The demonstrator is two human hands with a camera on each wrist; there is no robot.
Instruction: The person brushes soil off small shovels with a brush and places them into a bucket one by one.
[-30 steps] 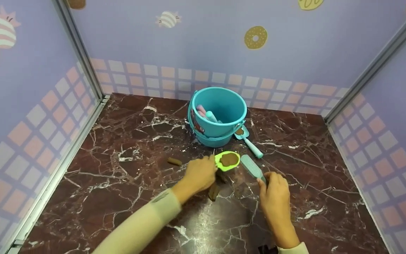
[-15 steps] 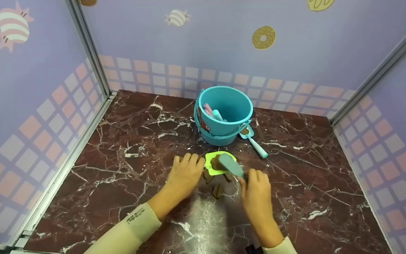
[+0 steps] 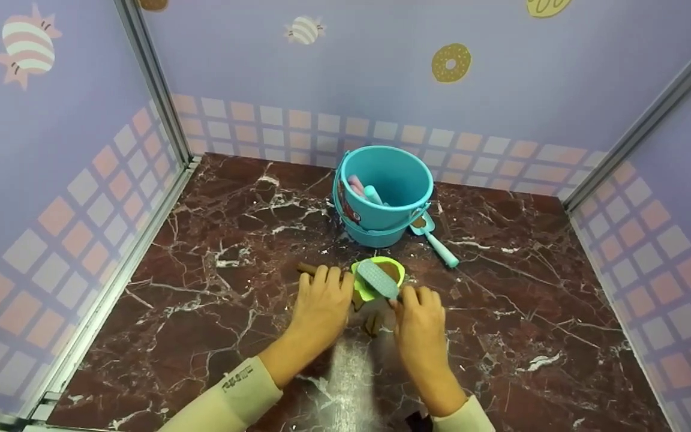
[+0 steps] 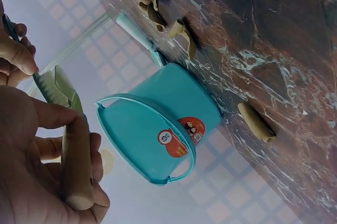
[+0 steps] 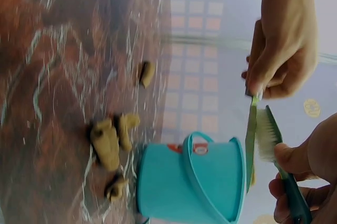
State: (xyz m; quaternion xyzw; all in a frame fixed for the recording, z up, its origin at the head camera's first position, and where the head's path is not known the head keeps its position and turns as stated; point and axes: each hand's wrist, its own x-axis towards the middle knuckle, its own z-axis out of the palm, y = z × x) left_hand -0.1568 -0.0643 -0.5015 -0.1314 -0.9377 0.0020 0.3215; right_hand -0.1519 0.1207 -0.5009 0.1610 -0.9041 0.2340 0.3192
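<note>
A lime-green mould [image 3: 390,271] holding brown sand stands on the marble top in front of the bucket. My left hand [image 3: 345,281] pinches its left rim; in the right wrist view the left hand [image 5: 256,88] holds the mould [image 5: 251,139] by its edge. My right hand [image 3: 404,298] grips the handle of a teal textured paddle [image 3: 377,279], whose blade lies across the top of the mould. The paddle [image 5: 267,132] runs right beside the mould's face in the right wrist view. The mould's edge [image 4: 62,88] shows past my left hand [image 4: 79,182].
A teal bucket [image 3: 384,192] with pink and teal tools inside stands behind the mould. A teal shovel [image 3: 436,240] lies at its right. Brown sand pieces [image 3: 305,267] lie by my left hand and between my hands [image 3: 373,324]. Patterned walls close three sides.
My right hand has swung the paddle from the mould's right side to across its top. My left hand has stayed at the mould's left rim.
</note>
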